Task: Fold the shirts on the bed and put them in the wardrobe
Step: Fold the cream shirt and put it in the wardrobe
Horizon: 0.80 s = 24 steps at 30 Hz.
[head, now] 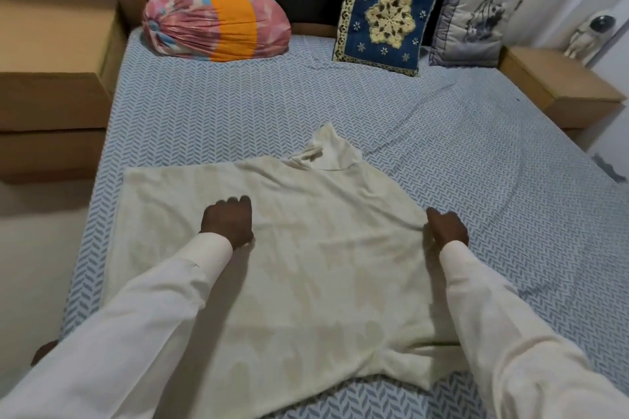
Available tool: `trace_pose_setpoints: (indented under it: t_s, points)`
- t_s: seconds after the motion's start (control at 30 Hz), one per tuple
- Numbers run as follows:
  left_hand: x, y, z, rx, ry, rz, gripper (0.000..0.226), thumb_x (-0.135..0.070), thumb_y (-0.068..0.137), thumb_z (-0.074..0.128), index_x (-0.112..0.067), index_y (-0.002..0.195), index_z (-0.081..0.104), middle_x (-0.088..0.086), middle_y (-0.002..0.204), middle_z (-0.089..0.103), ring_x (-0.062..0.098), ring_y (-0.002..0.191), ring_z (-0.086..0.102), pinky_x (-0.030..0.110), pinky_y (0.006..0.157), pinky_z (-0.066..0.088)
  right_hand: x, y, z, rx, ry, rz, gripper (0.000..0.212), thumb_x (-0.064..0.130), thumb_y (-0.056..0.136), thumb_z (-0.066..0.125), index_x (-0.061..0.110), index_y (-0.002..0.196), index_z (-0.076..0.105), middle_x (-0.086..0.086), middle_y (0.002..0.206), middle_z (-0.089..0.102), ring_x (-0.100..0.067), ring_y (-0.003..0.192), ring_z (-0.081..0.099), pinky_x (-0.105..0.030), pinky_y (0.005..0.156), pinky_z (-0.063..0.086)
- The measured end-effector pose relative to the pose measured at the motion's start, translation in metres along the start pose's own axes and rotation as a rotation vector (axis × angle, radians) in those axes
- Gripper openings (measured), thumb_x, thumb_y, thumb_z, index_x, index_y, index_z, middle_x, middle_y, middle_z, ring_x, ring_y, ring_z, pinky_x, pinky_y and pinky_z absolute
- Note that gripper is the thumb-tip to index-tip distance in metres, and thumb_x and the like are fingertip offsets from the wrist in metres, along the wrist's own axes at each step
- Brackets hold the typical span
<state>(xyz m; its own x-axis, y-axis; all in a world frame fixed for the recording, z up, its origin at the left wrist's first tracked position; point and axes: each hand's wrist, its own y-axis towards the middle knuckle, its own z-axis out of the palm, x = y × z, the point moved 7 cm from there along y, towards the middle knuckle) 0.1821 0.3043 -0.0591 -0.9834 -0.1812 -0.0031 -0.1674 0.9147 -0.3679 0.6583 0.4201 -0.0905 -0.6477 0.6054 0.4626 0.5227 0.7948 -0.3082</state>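
You are squaring the shirt on the bed.
Your right hand is pinching its right edge; your left hand is curling mid-shirt, grip unclear; tugging unevenly risks bunching.

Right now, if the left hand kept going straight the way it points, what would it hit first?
The left hand rests on the cream shirt, so it would first cross more shirt, probably reaching its collar; after that bare bedsheet, though depth is unclear.
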Motion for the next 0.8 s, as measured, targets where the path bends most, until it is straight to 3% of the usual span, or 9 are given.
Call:
trace_pose_setpoints:
  t_s: [0.07, 0.2, 0.3, 0.37, 0.47, 0.53, 0.63, 0.73, 0.8]
  points:
    - [0.015, 0.025, -0.009, -0.009, -0.050, -0.059, 0.105, -0.043, 0.071, 0.081, -0.012, 0.151, 0.020, 0.014, 0.148, 0.032, 0.037, 0.135, 0.036, 0.048, 0.097, 0.047, 0.031, 0.012, 0.013, 0.017, -0.046, -0.067, 0.058, 0.051, 0.085, 0.048, 0.008, 0.123, 0.056, -0.024, 0.129, 0.058, -0.043, 0.122, 0.054, -0.054, 0.105, 0.042]
    - [0.049, 0.052, 0.008, 0.157, -0.064, -0.205, 0.154, -0.070, 0.047, 0.084, -0.024, 0.155, -0.014, 0.009, 0.162, -0.003, 0.045, 0.147, 0.004, 0.061, 0.105, 0.036, 0.099, 0.019, 0.045, 0.053, -0.123, -0.250, 0.041, 0.049, 0.087, 0.058, 0.019, 0.116, 0.062, -0.012, 0.123, 0.065, -0.036, 0.118, 0.057, -0.052, 0.105, 0.042]
    - [0.056, 0.061, 0.010, 0.211, -0.063, -0.233, 0.160, -0.076, 0.042, 0.082, -0.026, 0.153, -0.022, 0.007, 0.163, -0.013, 0.048, 0.146, 0.000, 0.066, 0.102, 0.036, 0.162, 0.022, 0.073, 0.059, -0.179, -0.372, 0.050, 0.056, 0.087, 0.065, 0.015, 0.115, 0.065, -0.009, 0.117, 0.064, -0.034, 0.119, 0.056, -0.045, 0.101, 0.042]
    - [0.053, 0.061, 0.007, 0.235, -0.057, -0.242, 0.161, -0.073, 0.045, 0.084, -0.024, 0.152, -0.026, 0.010, 0.162, -0.019, 0.051, 0.146, -0.003, 0.069, 0.103, 0.034, 0.195, 0.024, 0.090, 0.118, -0.096, -0.387, 0.052, 0.056, 0.080, 0.073, 0.007, 0.096, 0.066, -0.012, 0.096, 0.065, -0.031, 0.098, 0.062, -0.035, 0.079, 0.045]
    - [0.052, 0.068, 0.006, 0.242, -0.052, -0.258, 0.164, -0.069, 0.045, 0.087, -0.024, 0.150, -0.031, 0.014, 0.161, -0.022, 0.055, 0.144, -0.003, 0.073, 0.101, 0.033, 0.227, 0.034, 0.114, 0.170, -0.077, -0.371, 0.055, 0.059, 0.066, 0.080, 0.010, 0.079, 0.060, -0.009, 0.078, 0.062, -0.026, 0.075, 0.062, -0.030, 0.056, 0.035]
    - [0.052, 0.072, 0.006, 0.246, -0.032, -0.258, 0.167, -0.068, 0.044, 0.088, -0.023, 0.148, -0.033, 0.017, 0.160, -0.021, 0.056, 0.144, 0.000, 0.073, 0.100, 0.035, 0.243, 0.037, 0.122, 0.187, -0.120, -0.392, 0.050, 0.055, 0.062, 0.083, 0.014, 0.078, 0.060, -0.004, 0.073, 0.063, -0.023, 0.068, 0.061, -0.028, 0.053, 0.036]
    - [0.051, 0.077, 0.006, 0.262, -0.016, -0.260, 0.170, -0.068, 0.042, 0.089, -0.023, 0.147, -0.036, 0.019, 0.160, -0.018, 0.057, 0.143, 0.004, 0.073, 0.097, 0.037, 0.264, 0.047, 0.127, 0.311, -0.201, -0.441, 0.018, 0.025, 0.074, 0.080, 0.014, 0.076, 0.066, -0.007, 0.066, 0.064, -0.025, 0.060, 0.061, -0.024, 0.052, 0.045]
    - [0.048, 0.079, 0.007, 0.271, 0.010, -0.260, 0.172, -0.067, 0.040, 0.090, -0.022, 0.145, -0.038, 0.022, 0.159, -0.017, 0.059, 0.141, 0.006, 0.074, 0.096, 0.038, 0.264, 0.085, 0.107, 0.095, -0.025, -0.375, 0.011, 0.022, 0.072, 0.070, 0.014, 0.071, 0.063, -0.015, 0.073, 0.070, -0.029, 0.065, 0.071, -0.039, 0.065, 0.062]
    - [0.048, 0.079, 0.006, 0.273, 0.006, -0.262, 0.172, -0.066, 0.040, 0.090, -0.022, 0.144, -0.039, 0.022, 0.159, -0.017, 0.060, 0.141, 0.006, 0.074, 0.096, 0.038, 0.251, 0.105, 0.116, 0.172, 0.129, -0.310, 0.012, 0.021, 0.067, 0.070, 0.016, 0.074, 0.062, -0.016, 0.080, 0.069, -0.026, 0.062, 0.068, -0.042, 0.063, 0.060]
